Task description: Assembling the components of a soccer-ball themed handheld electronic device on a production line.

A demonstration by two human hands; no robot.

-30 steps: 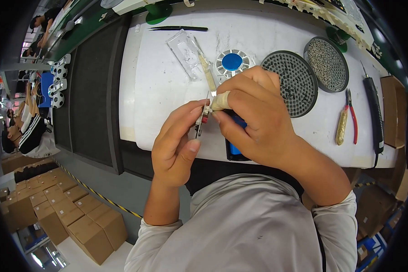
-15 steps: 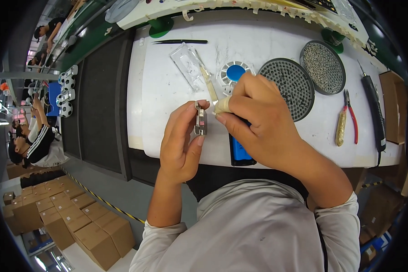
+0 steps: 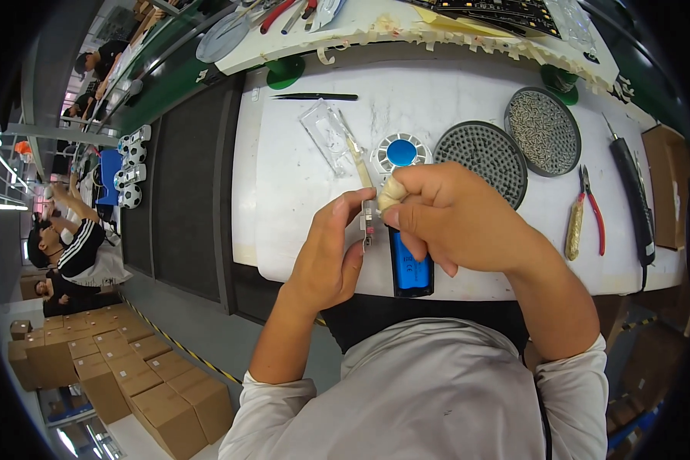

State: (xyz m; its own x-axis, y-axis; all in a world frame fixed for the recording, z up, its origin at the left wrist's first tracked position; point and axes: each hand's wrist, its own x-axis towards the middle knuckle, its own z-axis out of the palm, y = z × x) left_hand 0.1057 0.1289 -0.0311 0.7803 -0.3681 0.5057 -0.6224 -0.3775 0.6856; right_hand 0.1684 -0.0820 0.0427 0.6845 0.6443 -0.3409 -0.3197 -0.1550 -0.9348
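Note:
My left hand (image 3: pixel 323 253) grips a small grey, narrow part (image 3: pixel 368 224) upright between thumb and fingers, with a pink spot on its side. Just right of it is my right hand (image 3: pixel 471 218), its thumb and index finger pinched close to the part's upper end. A pale wrap (image 3: pixel 392 193) covers the index fingertip; whatever lies in the pinch is hidden. Under the right hand, a blue block in a black frame (image 3: pixel 412 277) lies at the table's front edge, partly covered. A slim tan-wrapped tool (image 3: pixel 359 162) lies beyond the left fingertips.
Behind are a clear plastic tray (image 3: pixel 320 139), black tweezers (image 3: pixel 314 96) and a white wheel with a blue centre (image 3: pixel 402 152). Rightward are a dish of dark pieces (image 3: pixel 483 159), a dish of silver screws (image 3: pixel 543 132), pliers (image 3: pixel 599 218), an electric screwdriver (image 3: pixel 631 195) and a cardboard box (image 3: pixel 662 188).
My left hand with the part has shifted right and slightly down in the picture. My right hand has lowered, exposing more of the blue block. The whole view has shifted a little.

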